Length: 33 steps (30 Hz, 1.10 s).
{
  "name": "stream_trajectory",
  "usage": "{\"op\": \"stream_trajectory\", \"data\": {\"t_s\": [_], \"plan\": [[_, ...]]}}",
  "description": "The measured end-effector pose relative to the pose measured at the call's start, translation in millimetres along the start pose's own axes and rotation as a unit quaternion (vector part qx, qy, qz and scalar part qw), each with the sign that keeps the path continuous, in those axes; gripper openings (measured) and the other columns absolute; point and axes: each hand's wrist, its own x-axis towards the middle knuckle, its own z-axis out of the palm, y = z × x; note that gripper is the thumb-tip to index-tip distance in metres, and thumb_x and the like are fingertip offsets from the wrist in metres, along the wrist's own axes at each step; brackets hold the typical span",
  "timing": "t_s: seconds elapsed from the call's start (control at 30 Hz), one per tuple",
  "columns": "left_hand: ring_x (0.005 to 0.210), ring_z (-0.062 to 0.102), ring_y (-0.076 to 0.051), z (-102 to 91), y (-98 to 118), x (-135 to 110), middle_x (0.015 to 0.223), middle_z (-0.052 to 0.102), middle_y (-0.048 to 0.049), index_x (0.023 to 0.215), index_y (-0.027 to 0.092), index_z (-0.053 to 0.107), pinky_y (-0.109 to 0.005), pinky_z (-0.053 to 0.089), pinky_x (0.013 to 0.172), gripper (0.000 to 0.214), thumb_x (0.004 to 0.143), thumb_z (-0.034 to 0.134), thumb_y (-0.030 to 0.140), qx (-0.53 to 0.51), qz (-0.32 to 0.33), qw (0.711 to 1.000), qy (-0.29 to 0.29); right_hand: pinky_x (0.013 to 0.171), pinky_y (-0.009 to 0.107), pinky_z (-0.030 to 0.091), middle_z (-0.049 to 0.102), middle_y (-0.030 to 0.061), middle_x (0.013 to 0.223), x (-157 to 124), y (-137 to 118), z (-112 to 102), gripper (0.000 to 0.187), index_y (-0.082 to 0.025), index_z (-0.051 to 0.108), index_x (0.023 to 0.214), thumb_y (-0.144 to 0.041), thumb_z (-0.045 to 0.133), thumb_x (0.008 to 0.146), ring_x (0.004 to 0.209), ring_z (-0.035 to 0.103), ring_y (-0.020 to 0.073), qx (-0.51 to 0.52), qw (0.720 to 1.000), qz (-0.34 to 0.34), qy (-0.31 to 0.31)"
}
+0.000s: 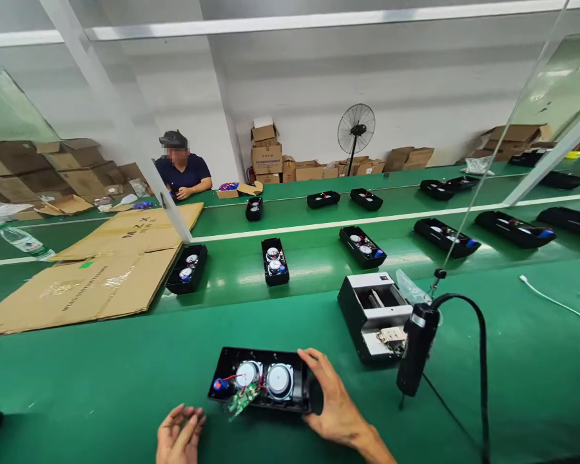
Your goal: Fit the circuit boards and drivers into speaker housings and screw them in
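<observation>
An open black speaker housing (263,385) lies on the green bench in front of me, showing two round silver drivers, a blue part with red wires and a loose green circuit board (242,401) at its near edge. My right hand (333,403) grips the housing's right end. Just below the housing's left half rests my left hand (178,435), palm up, fingers loosely curled, holding nothing.
A black electric screwdriver (415,351) hangs on a cable right of my hand, beside a black-and-white screw feeder box (374,312). More speaker housings ride the green conveyor (319,258). Flattened cardboard (91,277) lies at left. A seated person (181,171) works at the far side.
</observation>
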Motion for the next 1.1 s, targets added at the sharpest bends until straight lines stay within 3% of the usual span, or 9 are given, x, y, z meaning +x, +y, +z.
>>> {"op": "stream_trajectory", "data": {"t_s": [0.07,0.2,0.33,0.47,0.6,0.73,0.83,1.0,1.1], "plan": [[0.107,0.074,-0.029,10.9,7,-1,0.11,0.072,-0.0022,0.108,0.029,0.064,-0.049,0.064,0.102,0.06,0.068,0.085,0.069,-0.006,-0.009,1.0,-0.018,0.128,0.057,0.033,0.043,0.0184,0.164,-17,11,-31,0.105,-0.021,0.046,0.162,-0.012,0.064,0.059,0.154,0.043,0.0381,-0.004,1.0,0.01,-0.011],[0.126,0.069,-0.033,50.9,15,-17,0.126,0.073,-0.0064,0.115,0.025,0.068,-0.048,0.057,0.114,0.066,0.07,0.085,0.071,-0.002,-0.039,0.99,-0.133,0.129,0.055,0.033,0.043,0.0178,0.167,-47,23,-83,0.1,-0.021,0.049,0.16,-0.009,0.062,0.062,0.156,0.042,0.0352,-0.027,0.998,0.043,-0.024],[0.152,0.049,-0.037,92.1,10,-43,0.158,0.058,-0.0083,0.135,0.028,0.064,-0.052,0.039,0.13,0.073,0.08,0.077,0.074,0.006,-0.051,0.959,-0.278,0.13,0.054,0.033,0.038,0.0133,0.172,-69,17,-106,0.098,-0.026,0.051,0.159,-0.004,0.06,0.064,0.158,0.04,0.0338,-0.048,0.993,0.103,-0.021],[0.161,0.033,-0.036,113.7,-6,-62,0.168,0.047,-0.0085,0.147,0.03,0.056,-0.052,0.031,0.134,0.076,0.086,0.073,0.071,0.04,-0.004,0.938,-0.345,0.128,0.054,0.038,0.033,0.0111,0.174,-85,-1,-100,0.084,-0.029,0.052,0.158,-0.007,0.064,0.077,0.158,0.039,0.0333,-0.089,0.991,0.093,0.038],[0.162,0.032,-0.033,114.4,-9,-64,0.168,0.048,-0.0089,0.146,0.028,0.055,-0.048,0.029,0.134,0.069,0.091,0.071,0.066,0.039,0.018,0.936,-0.35,0.121,0.053,0.048,0.055,0.0133,0.158,-87,-22,-74,0.055,-0.027,0.065,0.139,-0.013,0.071,0.086,0.147,0.052,0.0346,-0.131,0.983,-0.045,0.117],[0.159,0.038,-0.037,108.8,-6,-52,0.164,0.052,-0.0112,0.144,0.027,0.058,-0.051,0.035,0.132,0.076,0.083,0.079,0.067,0.053,-0.006,0.926,-0.373,0.1,0.048,0.059,0.073,0.0124,0.128,-70,-40,-37,0.043,-0.022,0.065,0.13,-0.011,0.071,0.088,0.121,0.066,0.0317,-0.151,0.965,-0.187,0.11],[0.158,0.04,-0.039,103.8,-6,-46,0.164,0.052,-0.0141,0.146,0.027,0.056,-0.054,0.035,0.131,0.082,0.079,0.084,0.064,0.06,0.008,0.918,-0.392,0.085,0.043,0.057,0.078,0.0107,0.106,-55,-44,-17,0.027,-0.016,0.066,0.12,-0.005,0.058,0.097,0.102,0.071,0.0273,-0.157,0.944,-0.261,0.13],[0.153,0.047,-0.04,100.7,1,-51,0.156,0.058,-0.0158,0.139,0.025,0.06,-0.056,0.036,0.13,0.082,0.071,0.091,0.06,0.116,-0.004,0.919,-0.377,0.079,0.037,0.052,0.078,0.0057,0.093,-40,-44,-25,0.026,-0.019,0.066,0.11,0.001,0.052,0.1,0.084,0.072,0.0191,-0.099,0.948,-0.228,0.199],[0.144,0.056,-0.041,105.9,8,-60,0.145,0.066,-0.0162,0.13,0.023,0.064,-0.059,0.041,0.127,0.083,0.065,0.09,0.067,0.141,-0.009,0.935,-0.327,0.088,0.038,0.053,0.078,0.0048,0.1,-41,-50,-42,0.033,-0.021,0.066,0.113,0.002,0.054,0.092,0.09,0.072,0.0192,-0.054,0.966,-0.218,0.132]]}}
